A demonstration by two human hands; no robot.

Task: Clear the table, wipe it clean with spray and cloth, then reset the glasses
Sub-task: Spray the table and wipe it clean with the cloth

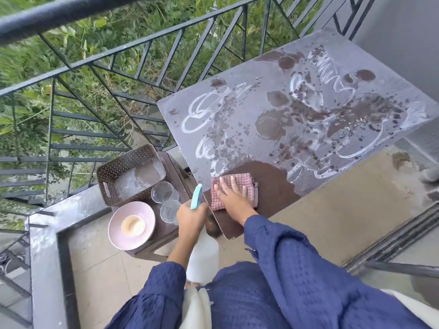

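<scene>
R hand lay flat, fingers straight, pressing the pink cloth on the table at its near corner, on a dark patch; rest of top dusty w/ wet spots & smears. L hand gripped the spray bottle by the table edge. Two glasses stood on a stool to the left, w/ basket, plate & bowl

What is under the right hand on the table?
A pink checked cloth, which the right hand presses flat on the table. The table surface under the cloth is covered, so its state there cannot be seen.
</scene>
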